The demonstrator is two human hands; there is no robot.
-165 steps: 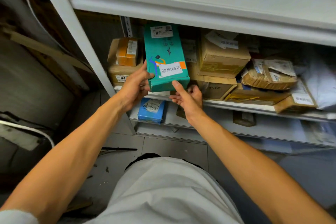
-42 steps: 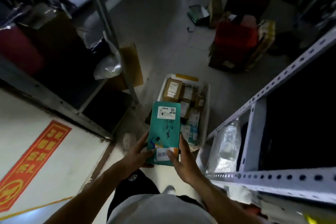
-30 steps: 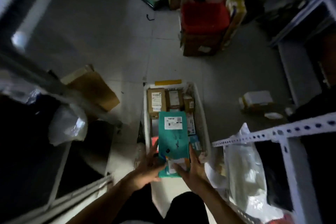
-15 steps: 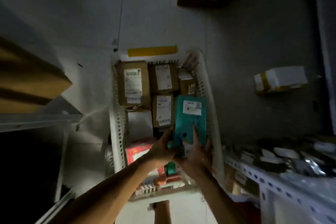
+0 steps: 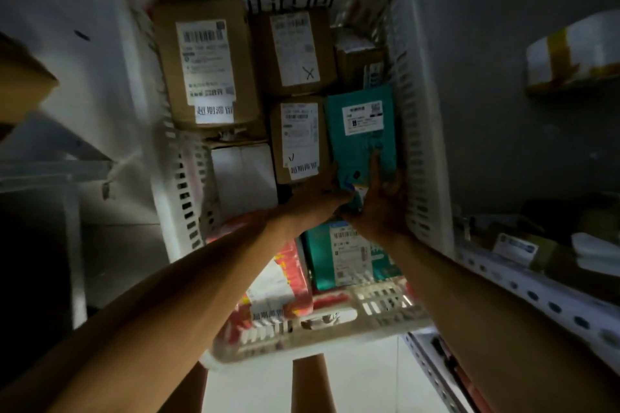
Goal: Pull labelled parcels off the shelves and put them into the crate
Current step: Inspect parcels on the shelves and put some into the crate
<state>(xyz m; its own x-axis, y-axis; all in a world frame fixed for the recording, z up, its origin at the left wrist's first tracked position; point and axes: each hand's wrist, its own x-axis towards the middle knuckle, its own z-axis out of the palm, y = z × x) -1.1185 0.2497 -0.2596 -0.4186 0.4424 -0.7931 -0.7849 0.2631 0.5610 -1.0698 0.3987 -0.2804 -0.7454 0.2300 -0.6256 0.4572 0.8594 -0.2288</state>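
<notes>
At the left edge of the frame a brown carton (image 5: 20, 84) juts in above a pale shelf rail (image 5: 50, 164).

The white crate (image 5: 422, 151) fills the centre of the frame, standing on the floor (image 5: 503, 43). Contents, from left to right:

- Upper left of the crate: a large brown box (image 5: 204, 64) with a long white label.
- Below it: a white box (image 5: 243, 174).
- Lower left, partly behind my left forearm: a red-and-white parcel (image 5: 285, 292).
- Upper centre: a brown box with an X mark (image 5: 295, 50) on its label.
- Below that: a second labelled brown box (image 5: 298, 137).
- Lower centre: a teal parcel (image 5: 339, 255) with a white label, lying flat.
- Upper right corner: a small brown box (image 5: 360, 60).
- Right side, against the crate wall: the teal box (image 5: 362, 134), label facing up, inside the crate.

My left hand (image 5: 318, 191) holds the near left corner of the teal box; its fingers are curled round the edge, though dim light hides the detail. My right hand (image 5: 382, 194) holds the near right corner, with one finger laid straight along the top face and the rest wrapped round the side next to the crate wall. The near end of the box sits between both hands, just above the teal parcel.

At the upper right of the frame, well apart from the crate, a white parcel with yellow tape (image 5: 570, 54) lies on the floor. At the lower right a perforated shelf rail (image 5: 536, 295) runs diagonally, with blurred packages (image 5: 516, 245) on the shelf behind it.
</notes>
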